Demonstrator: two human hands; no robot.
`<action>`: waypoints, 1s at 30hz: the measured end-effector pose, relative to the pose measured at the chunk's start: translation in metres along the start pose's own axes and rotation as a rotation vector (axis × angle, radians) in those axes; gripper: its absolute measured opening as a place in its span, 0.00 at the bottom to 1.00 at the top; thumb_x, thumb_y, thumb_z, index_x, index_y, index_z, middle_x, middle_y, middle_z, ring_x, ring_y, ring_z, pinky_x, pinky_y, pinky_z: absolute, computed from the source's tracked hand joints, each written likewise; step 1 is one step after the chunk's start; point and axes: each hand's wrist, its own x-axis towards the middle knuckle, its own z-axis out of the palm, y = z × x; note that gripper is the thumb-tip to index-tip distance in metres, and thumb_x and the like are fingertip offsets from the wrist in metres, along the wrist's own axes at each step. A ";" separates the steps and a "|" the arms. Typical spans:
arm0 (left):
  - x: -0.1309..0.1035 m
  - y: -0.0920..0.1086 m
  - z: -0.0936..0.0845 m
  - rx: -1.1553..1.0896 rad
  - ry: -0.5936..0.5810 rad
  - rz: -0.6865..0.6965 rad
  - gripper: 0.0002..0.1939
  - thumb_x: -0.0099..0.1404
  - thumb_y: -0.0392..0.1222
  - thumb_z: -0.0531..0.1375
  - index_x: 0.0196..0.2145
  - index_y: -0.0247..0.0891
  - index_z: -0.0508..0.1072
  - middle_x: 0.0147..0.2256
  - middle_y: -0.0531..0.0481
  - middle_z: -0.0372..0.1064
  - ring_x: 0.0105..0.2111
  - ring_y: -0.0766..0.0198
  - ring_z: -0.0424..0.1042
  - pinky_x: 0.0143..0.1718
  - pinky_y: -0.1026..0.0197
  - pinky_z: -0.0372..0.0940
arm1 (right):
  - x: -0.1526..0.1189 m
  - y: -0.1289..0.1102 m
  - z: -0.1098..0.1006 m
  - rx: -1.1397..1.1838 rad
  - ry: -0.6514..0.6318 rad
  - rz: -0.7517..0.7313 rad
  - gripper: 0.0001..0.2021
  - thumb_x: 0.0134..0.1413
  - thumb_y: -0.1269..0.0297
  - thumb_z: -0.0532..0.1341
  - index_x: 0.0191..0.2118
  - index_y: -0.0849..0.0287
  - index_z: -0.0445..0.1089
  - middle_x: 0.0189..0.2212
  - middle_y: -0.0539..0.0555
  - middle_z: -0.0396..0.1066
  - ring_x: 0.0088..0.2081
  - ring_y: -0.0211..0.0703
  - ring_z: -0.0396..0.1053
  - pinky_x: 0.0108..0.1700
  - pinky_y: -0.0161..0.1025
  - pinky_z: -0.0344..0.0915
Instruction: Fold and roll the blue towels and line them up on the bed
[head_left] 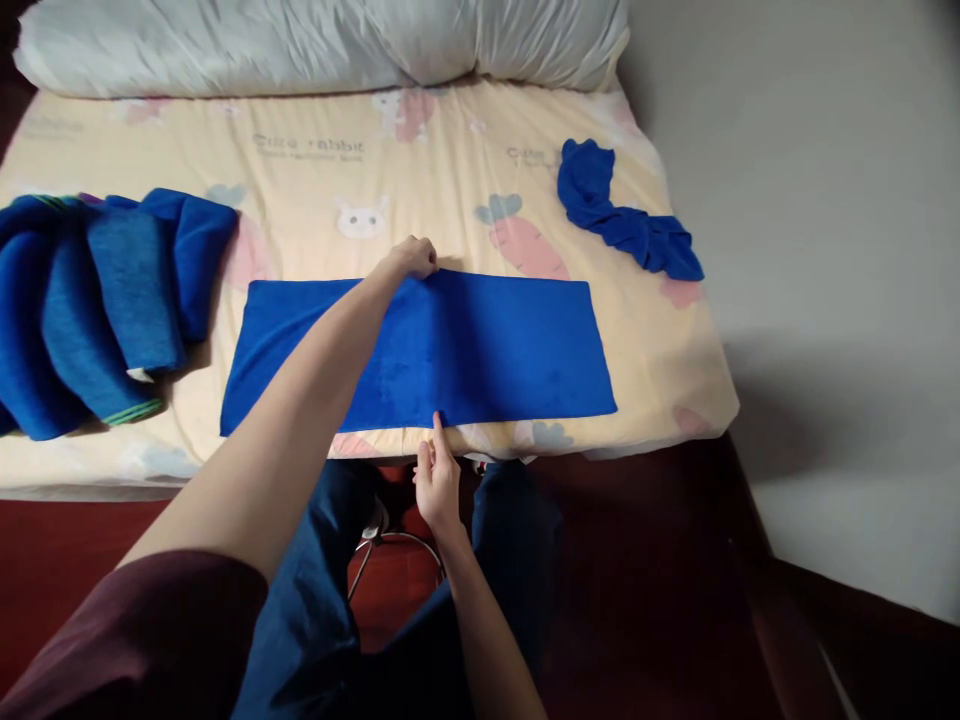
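Note:
A blue towel (517, 345) lies as a long flat rectangle near the front edge of the bed, with a faint crease and a shadow across its middle. My left hand (415, 257) reaches over it to the far edge, fingers closed on the cloth at the middle; the fingertips are partly hidden. At the near edge, my right hand (439, 480) touches the towel with its stretched index finger. The thumb stands apart and the other fingers are bent, holding nothing visible. My left forearm covers part of the towel's left half.
Several folded blue towels (112, 290) overlap at the left of the bed. A crumpled blue cloth (622, 215) lies at the right. A rolled pale quilt (322, 45) runs along the back of the patterned sheet (300, 220). The wall (832, 250) borders the right side.

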 end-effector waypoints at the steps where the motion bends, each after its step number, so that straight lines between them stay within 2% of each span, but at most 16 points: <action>1: 0.000 -0.001 0.001 -0.013 0.031 0.004 0.09 0.52 0.37 0.67 0.33 0.39 0.80 0.30 0.50 0.67 0.46 0.54 0.70 0.58 0.51 0.63 | -0.001 -0.001 -0.001 0.008 0.003 0.017 0.30 0.74 0.55 0.47 0.74 0.63 0.53 0.25 0.51 0.69 0.25 0.42 0.70 0.33 0.35 0.72; 6: -0.006 -0.002 0.009 -0.083 0.091 -0.026 0.11 0.54 0.38 0.65 0.37 0.37 0.79 0.32 0.47 0.67 0.46 0.53 0.69 0.55 0.52 0.65 | -0.001 -0.005 -0.004 0.034 -0.037 0.053 0.30 0.74 0.56 0.48 0.73 0.66 0.56 0.21 0.46 0.63 0.20 0.36 0.62 0.28 0.31 0.65; 9: -0.011 0.000 0.010 -0.116 0.105 -0.032 0.11 0.55 0.38 0.65 0.38 0.36 0.78 0.30 0.48 0.67 0.43 0.54 0.70 0.52 0.54 0.66 | 0.000 -0.007 -0.001 0.035 -0.008 0.047 0.29 0.74 0.57 0.49 0.73 0.66 0.55 0.22 0.45 0.62 0.20 0.35 0.59 0.27 0.30 0.63; 14: -0.015 -0.001 0.006 -0.205 0.143 0.011 0.09 0.55 0.36 0.64 0.36 0.35 0.76 0.28 0.48 0.68 0.36 0.59 0.69 0.45 0.56 0.68 | -0.002 -0.006 0.007 0.047 0.043 0.055 0.29 0.74 0.54 0.49 0.72 0.63 0.58 0.29 0.51 0.73 0.24 0.36 0.67 0.33 0.33 0.69; 19: -0.032 0.007 -0.003 -0.299 0.204 0.046 0.09 0.57 0.35 0.62 0.37 0.35 0.77 0.30 0.47 0.71 0.36 0.58 0.70 0.44 0.55 0.67 | -0.001 -0.010 0.014 0.086 0.194 0.086 0.28 0.73 0.49 0.52 0.67 0.61 0.67 0.27 0.54 0.78 0.27 0.41 0.74 0.39 0.39 0.74; 24: -0.070 0.037 -0.036 -0.326 0.254 0.045 0.11 0.58 0.35 0.60 0.39 0.32 0.78 0.34 0.44 0.74 0.36 0.58 0.72 0.43 0.55 0.66 | 0.005 -0.014 0.010 0.183 0.487 0.165 0.31 0.68 0.43 0.56 0.58 0.66 0.76 0.41 0.64 0.82 0.33 0.48 0.81 0.39 0.43 0.78; 27: -0.104 0.056 -0.068 -0.347 0.283 0.104 0.09 0.59 0.36 0.61 0.38 0.33 0.78 0.32 0.45 0.74 0.34 0.60 0.72 0.41 0.56 0.66 | 0.004 -0.016 -0.004 0.204 0.672 0.154 0.32 0.63 0.41 0.61 0.52 0.70 0.79 0.41 0.67 0.81 0.36 0.52 0.82 0.42 0.47 0.80; 30: -0.144 0.072 -0.103 -0.398 0.291 0.194 0.07 0.59 0.37 0.62 0.36 0.34 0.78 0.30 0.47 0.74 0.31 0.62 0.71 0.38 0.59 0.65 | -0.004 -0.025 -0.026 0.241 0.784 0.085 0.31 0.59 0.41 0.64 0.48 0.70 0.80 0.44 0.69 0.81 0.43 0.56 0.81 0.48 0.50 0.79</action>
